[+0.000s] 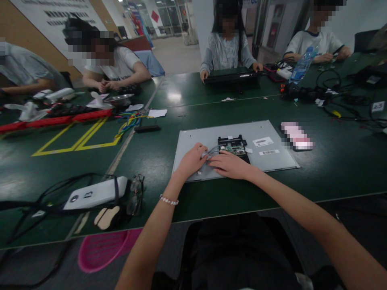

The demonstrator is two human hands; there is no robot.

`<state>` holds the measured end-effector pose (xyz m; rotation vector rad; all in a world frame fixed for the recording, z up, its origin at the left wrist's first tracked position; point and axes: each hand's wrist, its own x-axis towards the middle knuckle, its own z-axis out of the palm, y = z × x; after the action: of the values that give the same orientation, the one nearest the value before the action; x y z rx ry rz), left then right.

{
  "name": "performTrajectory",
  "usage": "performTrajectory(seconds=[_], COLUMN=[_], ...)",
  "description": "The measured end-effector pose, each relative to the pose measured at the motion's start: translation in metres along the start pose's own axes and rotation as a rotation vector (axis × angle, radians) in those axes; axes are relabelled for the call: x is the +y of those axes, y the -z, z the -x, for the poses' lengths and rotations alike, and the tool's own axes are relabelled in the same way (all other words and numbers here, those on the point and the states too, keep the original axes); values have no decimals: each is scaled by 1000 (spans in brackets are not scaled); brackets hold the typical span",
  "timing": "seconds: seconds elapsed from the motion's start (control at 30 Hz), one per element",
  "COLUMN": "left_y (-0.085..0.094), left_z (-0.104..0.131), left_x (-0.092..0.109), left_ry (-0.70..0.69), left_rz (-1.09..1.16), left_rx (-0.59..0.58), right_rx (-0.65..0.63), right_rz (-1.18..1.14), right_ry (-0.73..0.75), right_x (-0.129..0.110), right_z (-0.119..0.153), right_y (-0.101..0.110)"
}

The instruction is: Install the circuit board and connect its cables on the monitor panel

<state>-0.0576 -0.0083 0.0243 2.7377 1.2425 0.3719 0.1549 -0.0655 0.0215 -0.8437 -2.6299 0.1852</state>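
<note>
A flat grey display panel lies on the table in front of me, with a green circuit board in a black bracket near its middle. Grey cables run left from the board towards my fingers. My left hand is closed at the cable end, thumb and fingers together there. Beside it, my right hand lies palm down over the panel below the board, fingers stretched out towards the left fingertips. What lies under the fingertips is partly hidden. White labels are stuck on the panel's right part.
A phone lies right of the panel. At left are a white power bank with black cables, glasses, coloured wires and red strips. Several people sit across the table; one holds a dark screen. A pink basket stands below.
</note>
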Motion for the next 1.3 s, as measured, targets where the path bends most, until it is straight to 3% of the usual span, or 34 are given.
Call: performTrajectory(seconds=[0.17, 0.4, 1.3], left_y=[-2, -4, -1], left_z=[1, -2, -4], left_x=[1, -4, 1], left_ry=[44, -9, 20], left_rz=[-34, -55, -109], left_rx=[63, -23, 7], right_rx=[-4, -4, -11], right_rz=[4, -6, 6], right_ry=[-4, -6, -11], right_x=[0, -1, -1], right_z=[-1, 0, 1], right_y=[-1, 2, 3])
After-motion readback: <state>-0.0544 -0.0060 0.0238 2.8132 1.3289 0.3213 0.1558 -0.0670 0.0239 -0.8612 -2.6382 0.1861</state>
